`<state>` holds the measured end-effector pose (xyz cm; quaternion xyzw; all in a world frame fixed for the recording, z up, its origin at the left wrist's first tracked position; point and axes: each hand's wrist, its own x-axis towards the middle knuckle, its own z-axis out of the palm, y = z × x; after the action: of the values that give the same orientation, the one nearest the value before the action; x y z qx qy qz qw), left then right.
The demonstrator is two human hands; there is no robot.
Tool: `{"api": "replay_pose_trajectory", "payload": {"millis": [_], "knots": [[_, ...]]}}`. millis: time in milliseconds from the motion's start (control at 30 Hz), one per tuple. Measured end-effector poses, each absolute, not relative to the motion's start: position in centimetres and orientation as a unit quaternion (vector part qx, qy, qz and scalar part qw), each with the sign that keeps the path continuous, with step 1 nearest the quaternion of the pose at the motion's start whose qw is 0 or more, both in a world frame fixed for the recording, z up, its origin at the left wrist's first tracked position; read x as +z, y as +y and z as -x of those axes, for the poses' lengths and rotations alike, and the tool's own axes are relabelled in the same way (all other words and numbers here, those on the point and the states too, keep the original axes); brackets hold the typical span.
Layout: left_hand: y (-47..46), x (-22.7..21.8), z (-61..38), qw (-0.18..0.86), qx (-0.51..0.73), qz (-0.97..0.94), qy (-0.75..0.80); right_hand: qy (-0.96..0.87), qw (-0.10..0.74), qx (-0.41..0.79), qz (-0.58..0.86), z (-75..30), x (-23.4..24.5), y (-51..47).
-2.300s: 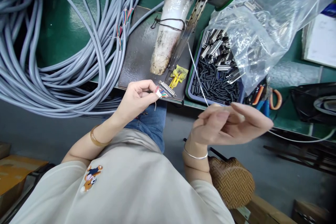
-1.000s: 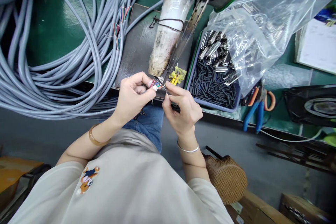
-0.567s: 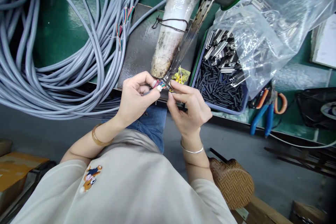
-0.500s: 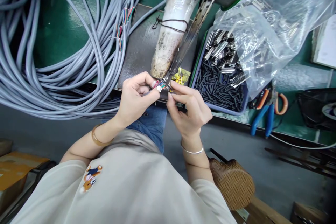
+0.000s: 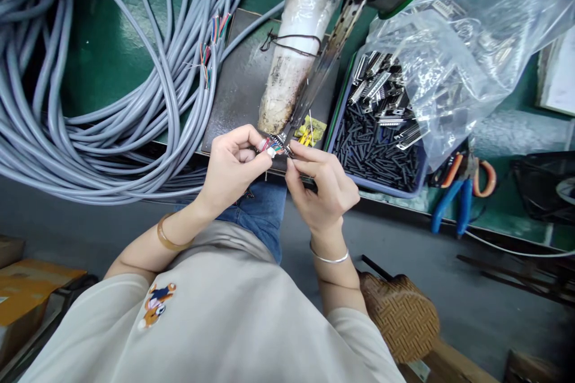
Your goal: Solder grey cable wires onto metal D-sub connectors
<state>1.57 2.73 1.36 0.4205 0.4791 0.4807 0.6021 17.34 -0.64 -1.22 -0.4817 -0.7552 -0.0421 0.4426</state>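
My left hand point(image 5: 233, 167) is closed in a pinch on a bundle of thin coloured wires point(image 5: 271, 146) at the bench's front edge. My right hand point(image 5: 321, 188) is closed too, pinching a thin silvery wire point(image 5: 310, 125) that sticks up from its fingertips. Both sets of fingertips meet at a small metal connector point(image 5: 287, 146) held by a yellow clamp point(image 5: 309, 130). A soldering iron tip on a long metal arm point(image 5: 321, 75) points down at that spot. The connector is mostly hidden by my fingers.
Coils of grey multi-core cable point(image 5: 90, 102) fill the left of the green bench. A blue tray point(image 5: 377, 182) holds black sleeves and metal connectors, with a clear plastic bag point(image 5: 449, 54) over it. Blue and orange pliers point(image 5: 458, 191) lie to the right. A woven stool point(image 5: 399, 317) stands below.
My right hand came in from the open right side and closed at the connector with the thin wire. Over the last half second both hands have barely moved.
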Motion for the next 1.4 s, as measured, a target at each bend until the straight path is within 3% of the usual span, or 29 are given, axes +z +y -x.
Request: {"api": "replay_pose_trajectory", "payload": {"millis": [733, 1067, 1167, 1333, 1400], "knots": [[2.8, 1.3, -1.4, 0.584, 0.488, -0.424, 0.491, -0.747, 0.472, -0.036, 0.467, -17.1, -1.1, -0.2], [2.7, 0.7, -1.2, 0.613, 0.461, -0.411, 0.492, -0.781, 0.436, -0.064, 0.443, -17.5, -1.5, -0.7], [2.4, 0.8, -1.1, 0.620, 0.453, -0.415, 0.487, -0.746, 0.476, -0.027, 0.465, -18.0, -1.4, -1.2], [1.8, 0.7, -0.9, 0.636, 0.433, -0.425, 0.477, -0.565, 0.676, -0.043, 0.472, -18.4, -0.9, -1.8], [1.6, 0.6, -0.8, 0.637, 0.432, -0.426, 0.475, -0.567, 0.657, -0.016, 0.497, -18.2, -0.9, -2.2]]}}
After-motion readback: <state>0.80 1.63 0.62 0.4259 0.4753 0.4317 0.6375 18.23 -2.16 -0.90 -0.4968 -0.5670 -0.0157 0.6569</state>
